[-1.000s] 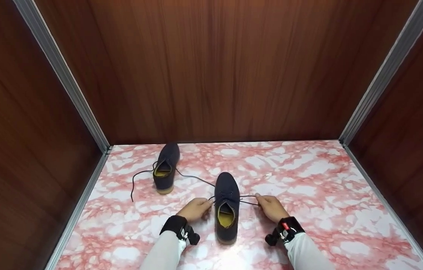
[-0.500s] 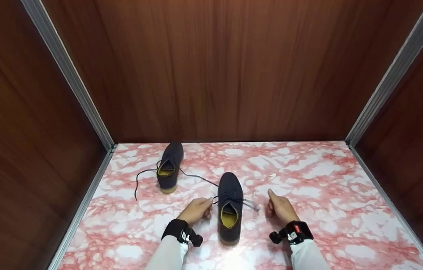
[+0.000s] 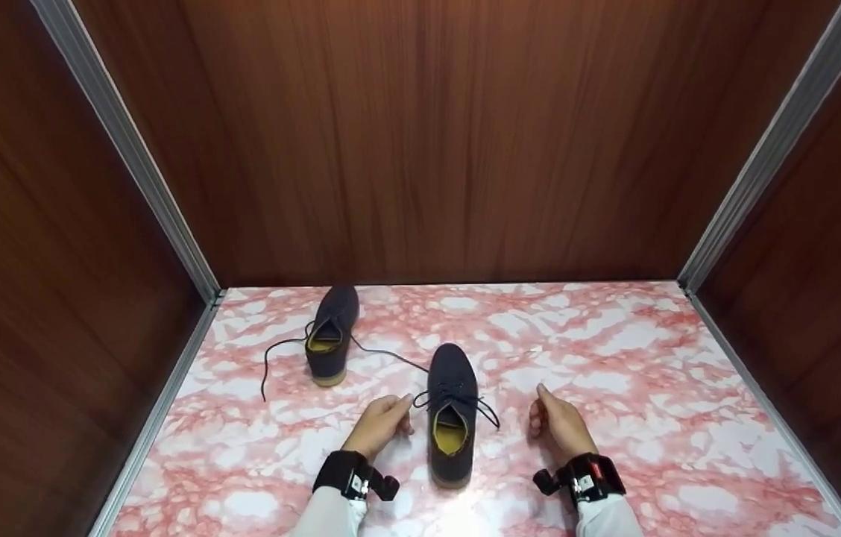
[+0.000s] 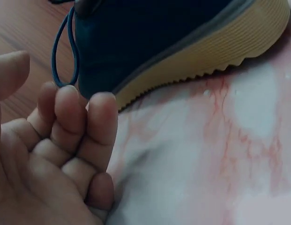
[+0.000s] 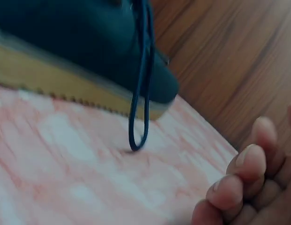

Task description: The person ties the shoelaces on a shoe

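A dark navy lace-up shoe (image 3: 452, 470) stands between my hands with its toe pointing away. One loop of its shoelace (image 4: 54, 54) sticks out on the left side, and another shoelace loop (image 5: 132, 123) hangs down on the right. My left hand (image 3: 379, 426) is just left of the shoe, fingers loosely bent and thumb apart; in the left wrist view its fingertips come close to the loop, and whether they touch it I cannot tell. Off to the right, my right hand (image 3: 562, 425) hovers apart from the shoe, holding nothing, fingers slightly bent.
A second navy shoe (image 3: 328, 363) stands farther back on the left, its untied laces (image 3: 265, 369) spread to both sides. Both shoes are on a red-and-white marbled surface (image 3: 651, 418). Brown wood-look panels (image 3: 420, 149) with grey metal edges enclose the back and sides.
My right hand has let go of the lace and drawn back to the right; that loop has dropped beside the shoe. My left hand has released its loop and moved slightly left.
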The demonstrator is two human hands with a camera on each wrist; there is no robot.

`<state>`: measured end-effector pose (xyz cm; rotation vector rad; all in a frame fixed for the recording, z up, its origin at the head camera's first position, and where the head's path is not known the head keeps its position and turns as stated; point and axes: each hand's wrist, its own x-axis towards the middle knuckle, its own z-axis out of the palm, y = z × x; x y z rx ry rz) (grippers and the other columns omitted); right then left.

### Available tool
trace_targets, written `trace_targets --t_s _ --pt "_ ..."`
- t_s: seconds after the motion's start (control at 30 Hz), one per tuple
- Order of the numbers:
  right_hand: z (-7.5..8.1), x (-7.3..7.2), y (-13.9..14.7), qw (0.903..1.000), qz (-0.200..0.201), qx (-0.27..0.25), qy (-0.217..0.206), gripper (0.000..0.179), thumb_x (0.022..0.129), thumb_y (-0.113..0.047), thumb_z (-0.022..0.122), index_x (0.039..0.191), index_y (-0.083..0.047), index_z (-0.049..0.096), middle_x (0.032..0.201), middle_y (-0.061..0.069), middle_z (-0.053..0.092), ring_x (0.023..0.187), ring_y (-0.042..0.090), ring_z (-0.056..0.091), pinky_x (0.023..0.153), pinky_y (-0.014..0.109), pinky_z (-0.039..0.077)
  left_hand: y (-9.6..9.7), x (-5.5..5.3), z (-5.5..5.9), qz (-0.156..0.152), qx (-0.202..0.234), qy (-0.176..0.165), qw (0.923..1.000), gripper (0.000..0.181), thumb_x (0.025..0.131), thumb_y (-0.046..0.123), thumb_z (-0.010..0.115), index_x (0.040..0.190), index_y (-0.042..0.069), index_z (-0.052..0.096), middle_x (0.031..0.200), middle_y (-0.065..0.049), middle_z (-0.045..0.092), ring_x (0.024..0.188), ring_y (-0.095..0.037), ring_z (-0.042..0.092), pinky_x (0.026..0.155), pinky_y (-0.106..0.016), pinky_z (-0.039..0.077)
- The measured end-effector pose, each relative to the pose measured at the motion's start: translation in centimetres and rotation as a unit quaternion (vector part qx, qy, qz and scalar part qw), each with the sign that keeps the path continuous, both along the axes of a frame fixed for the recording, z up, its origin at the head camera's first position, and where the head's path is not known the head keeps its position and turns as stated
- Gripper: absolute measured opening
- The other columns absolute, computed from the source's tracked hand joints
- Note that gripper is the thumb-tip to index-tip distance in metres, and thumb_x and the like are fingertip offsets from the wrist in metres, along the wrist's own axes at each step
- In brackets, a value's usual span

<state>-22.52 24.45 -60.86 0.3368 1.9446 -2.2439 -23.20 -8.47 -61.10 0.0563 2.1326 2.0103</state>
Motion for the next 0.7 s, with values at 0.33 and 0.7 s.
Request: trace_targets --t_s 0.33,0.7 --pt "0.8 2.8 -3.1 0.9969 0.072 0.029 0.016 0.043 0.112 -0.034 0.047 0.099 0.003 0.066 0.080 0.002 0.069 0.072 0.016 0.067 0.075 0.034 0.060 1.4 2.5 1.1 -0.026 -0.053 -0.011 0.9982 0.040 0.104 0.039 0.062 0.109 -0.001 0.063 0.103 -0.017 0.072 0.087 -0.030 0.075 0.074 -0.036 0.061" --pt "-0.1 4.2 -5.4 0.9925 0.116 0.033 0.021 0.053 0.110 -0.031 0.052 0.126 0.019 0.059 0.111 0.020 0.076 0.096 0.021 0.076 0.090 0.037 0.063 2.1 3.6 0.5 -0.059 -0.063 -0.011 0.9962 0.053 0.102 0.039 0.065 0.136 -0.002 0.058 0.117 -0.014 0.073 0.088 -0.018 0.070 0.075 -0.035 0.057"
